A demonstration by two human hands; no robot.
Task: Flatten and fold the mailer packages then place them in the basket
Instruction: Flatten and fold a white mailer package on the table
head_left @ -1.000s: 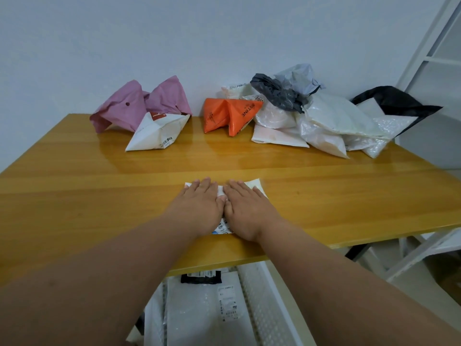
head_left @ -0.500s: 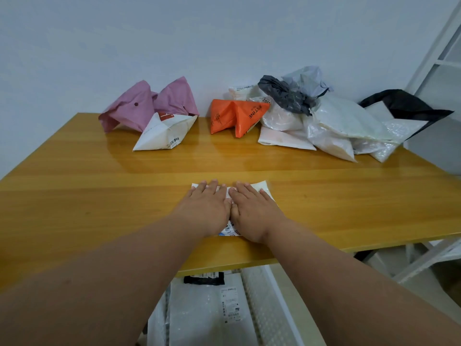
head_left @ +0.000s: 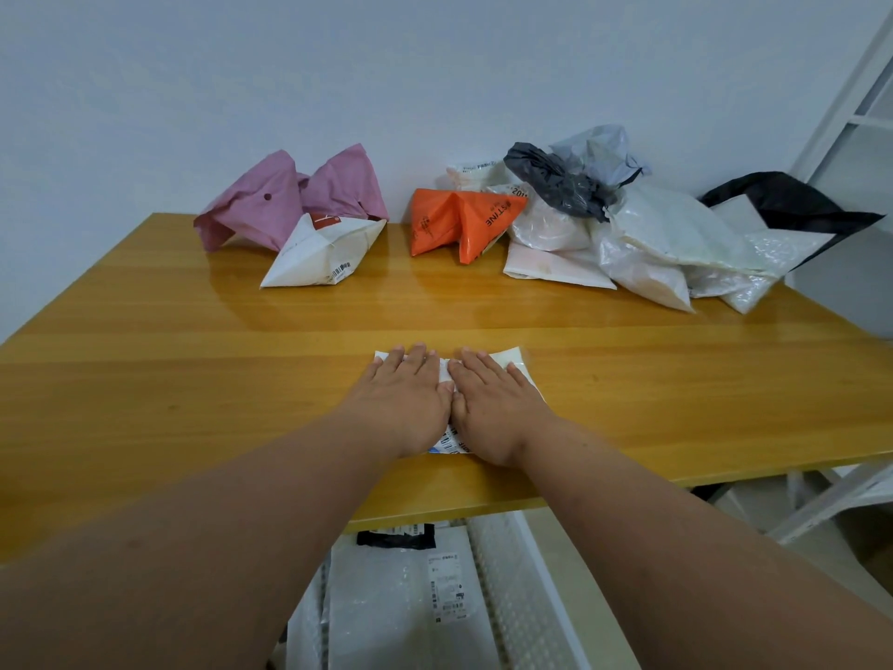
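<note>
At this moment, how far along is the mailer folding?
Done: flat mailers lie below the table edge. In hand: left hand and right hand press a white mailer flat. Left: pink, orange and the right-hand pile.

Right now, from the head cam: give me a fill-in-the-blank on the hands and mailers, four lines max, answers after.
1. Both hands, left hand and right hand, press flat on a white folded mailer with ____ fingers.
2. The crumpled orange plastic mailer sits to the ____ of the pink paper mailer.
3. The wooden table is ____ in colour.

Answers: straight; right; yellow-brown
</note>
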